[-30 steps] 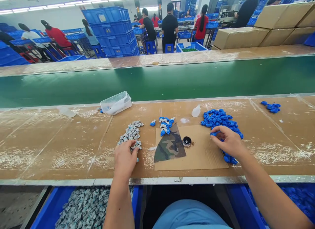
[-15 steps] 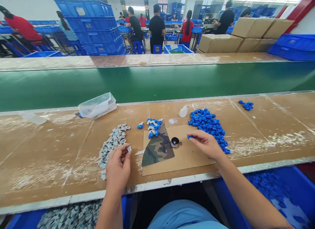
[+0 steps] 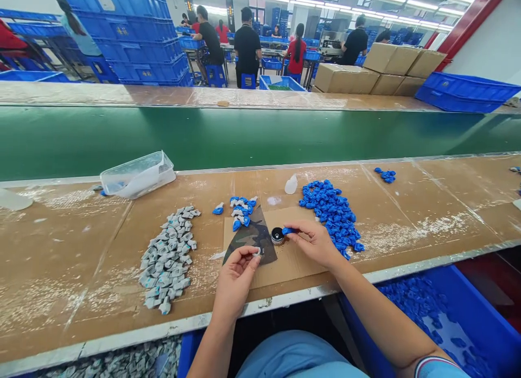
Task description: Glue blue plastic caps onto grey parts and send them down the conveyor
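Observation:
Between the thumb and fingers of my left hand [image 3: 238, 275] is a small grey plastic part [image 3: 257, 251], held over the dark camouflage sheet [image 3: 248, 238]. My right hand [image 3: 312, 242] pinches a small blue plastic part [image 3: 288, 231] at the edge of a round black cup [image 3: 277, 236]. Sheet and cup rest on a flat piece of cardboard [image 3: 297, 267]. Left of my hands lies a pile of grey parts [image 3: 169, 258]; a heap of blue parts [image 3: 331, 210] lies to the right. Several joined blue-and-grey pieces [image 3: 243, 209] sit beyond the sheet.
A clear plastic tub [image 3: 138, 174] stands at the back left, and a small white bottle-like piece [image 3: 291, 184] behind the cardboard. Across the table runs a green conveyor belt [image 3: 244, 136]. Below the front edge are a blue bin [image 3: 480, 313] and loose grey parts [image 3: 118, 359]. People work beyond.
My left hand has moved right from the grey pile to the sheet with its grey part. My right hand has carried its blue part left to the black cup. The view has shifted right.

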Tool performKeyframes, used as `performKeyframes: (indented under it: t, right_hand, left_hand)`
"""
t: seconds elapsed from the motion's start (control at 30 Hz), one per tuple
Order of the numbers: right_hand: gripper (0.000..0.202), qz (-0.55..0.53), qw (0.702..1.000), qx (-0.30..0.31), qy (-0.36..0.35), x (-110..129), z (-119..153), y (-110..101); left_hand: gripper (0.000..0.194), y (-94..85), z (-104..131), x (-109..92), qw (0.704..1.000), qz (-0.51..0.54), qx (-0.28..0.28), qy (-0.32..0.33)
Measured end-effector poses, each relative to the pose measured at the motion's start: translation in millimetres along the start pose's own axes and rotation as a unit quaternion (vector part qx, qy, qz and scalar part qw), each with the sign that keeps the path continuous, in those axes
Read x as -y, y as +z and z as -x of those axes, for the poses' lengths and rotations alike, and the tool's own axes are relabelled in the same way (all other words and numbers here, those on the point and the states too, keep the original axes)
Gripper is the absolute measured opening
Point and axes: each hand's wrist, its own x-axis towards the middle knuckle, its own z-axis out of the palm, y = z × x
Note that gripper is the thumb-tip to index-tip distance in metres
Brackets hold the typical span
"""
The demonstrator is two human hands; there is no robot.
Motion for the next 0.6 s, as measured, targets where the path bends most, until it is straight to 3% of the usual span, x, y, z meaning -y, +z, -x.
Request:
performKeyframes:
  t: [0.4,0.6]
  right_hand:
    - [0.021,0.037,0.999,0.024,-0.019,3.5,-2.3,-0.4]
    - [0.02,0.028,0.999,0.017,0.007,1.1,-2.6,-0.7]
  left_hand:
    - [0.033,3.1,0.8,7.5,1.0,-0.022,0.021,-0.005]
    - [0.032,2.5,0.8,7.4,0.999,-0.025,0.023,0.003]
